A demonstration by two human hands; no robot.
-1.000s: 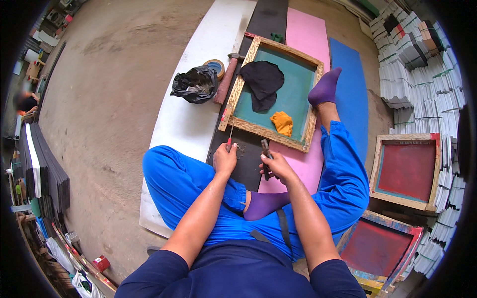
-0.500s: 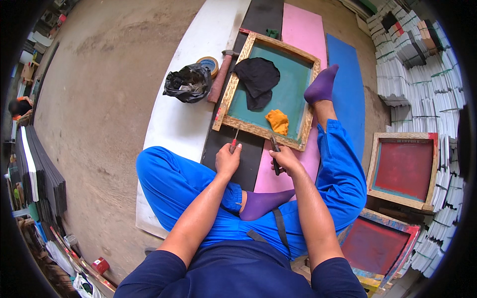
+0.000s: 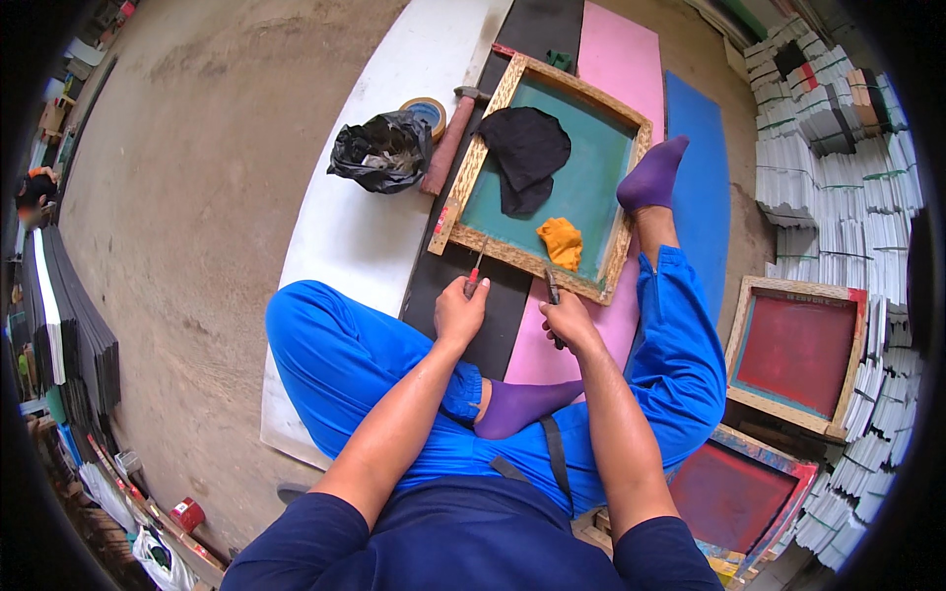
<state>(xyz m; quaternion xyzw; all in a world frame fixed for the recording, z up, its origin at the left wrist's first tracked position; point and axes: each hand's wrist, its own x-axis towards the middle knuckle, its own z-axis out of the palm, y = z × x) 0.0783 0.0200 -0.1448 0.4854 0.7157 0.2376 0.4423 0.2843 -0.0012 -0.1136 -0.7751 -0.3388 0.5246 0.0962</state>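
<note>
My left hand (image 3: 460, 312) is closed round a red-handled screwdriver (image 3: 473, 280), its thin shaft pointing away and its tip at the near rail of a wooden screen frame (image 3: 522, 262). My right hand (image 3: 572, 322) grips dark-handled pliers (image 3: 553, 287), the jaws close to the same rail, farther right; whether they touch it I cannot tell. Across the frame stretches teal mesh (image 3: 591, 153). A black cloth (image 3: 532, 148) and a small crumpled orange-yellow cloth (image 3: 561, 242) lie on it. My purple-socked foot (image 3: 652, 177) rests against the frame's right side.
Left of the frame are a hammer (image 3: 448, 143), an open black plastic bag (image 3: 372, 153) and a tape roll (image 3: 437, 110). Two red-meshed frames (image 3: 796, 345) stand at right, by stacked white sheets (image 3: 823, 217). Another person (image 3: 37, 192) shows at the far left.
The screwdriver tip has come up onto the near rail. The pliers have edged toward the rail too. The whole view has shifted slightly, with the frame now a little farther right.
</note>
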